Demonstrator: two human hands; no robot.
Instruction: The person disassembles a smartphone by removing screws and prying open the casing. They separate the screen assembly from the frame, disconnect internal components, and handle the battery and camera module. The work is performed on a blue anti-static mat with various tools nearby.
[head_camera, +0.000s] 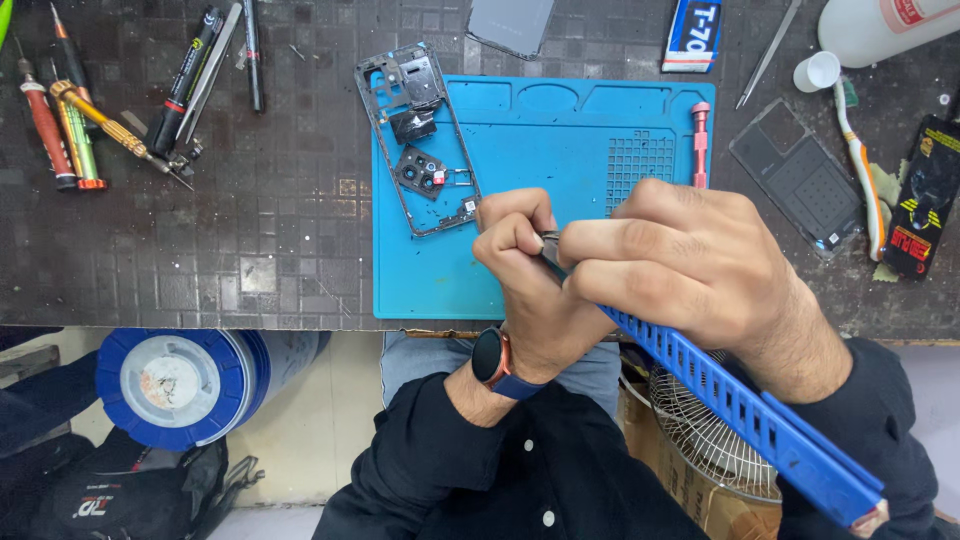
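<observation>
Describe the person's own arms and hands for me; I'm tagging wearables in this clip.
Both arms are in dark, near-black long sleeves with small white buttons down the shirt front. The left hand is bare, with a round black-faced smartwatch on a dark blue strap at the wrist. The right hand is bare; no ring or glove shows on either.

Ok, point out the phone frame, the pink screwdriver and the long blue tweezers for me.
phone frame (372, 100), head view, on its left side rail.
pink screwdriver (700, 140), head view, on the middle of its handle.
blue tweezers (740, 405), head view, on the perforated blue arm below the right hand (680, 265).
</observation>
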